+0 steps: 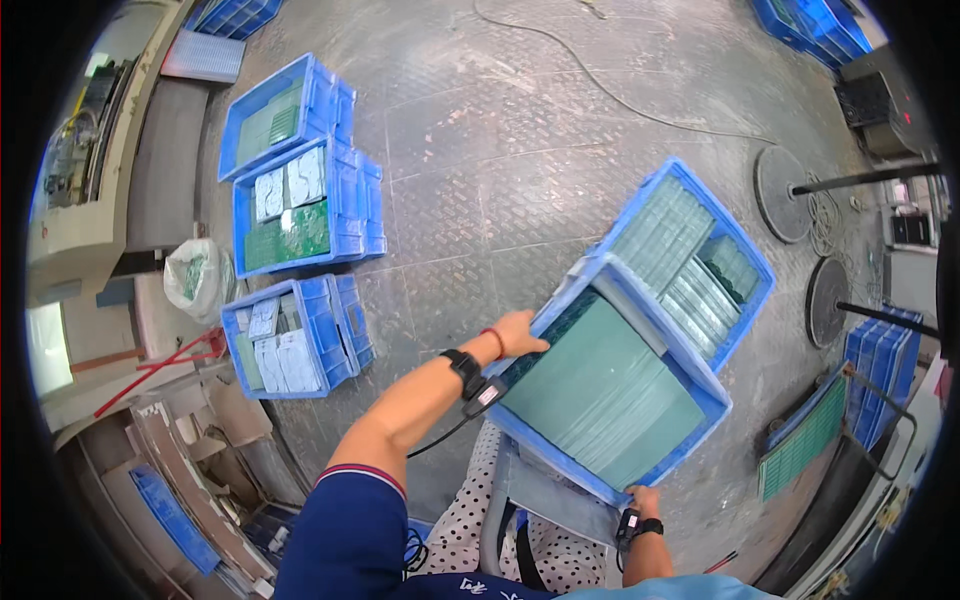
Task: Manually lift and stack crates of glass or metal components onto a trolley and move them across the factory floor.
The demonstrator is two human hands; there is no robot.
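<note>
A blue plastic crate (708, 432) stands just in front of me, filled with flat green sheets (600, 385) laid in close rows. My left hand (517, 334) grips its left rim, the thumb over the edge. At the near right corner my right hand (643, 498) holds the rim, its fingers partly hidden. Touching its far side is a second blue crate (762, 290), with stacks of pale green strips (665, 235) and a darker green pile. Below the near crate, a grey panel with a curved metal bar (490, 535) shows by my legs.
Several blue crates (345, 215) with green and white pieces line the left side. Beside them sits a white sack (195, 280). A cable (590, 75) crosses the far floor. Round weighted bases (785, 195) with poles, and a stack of blue crates (880, 375), stand at right.
</note>
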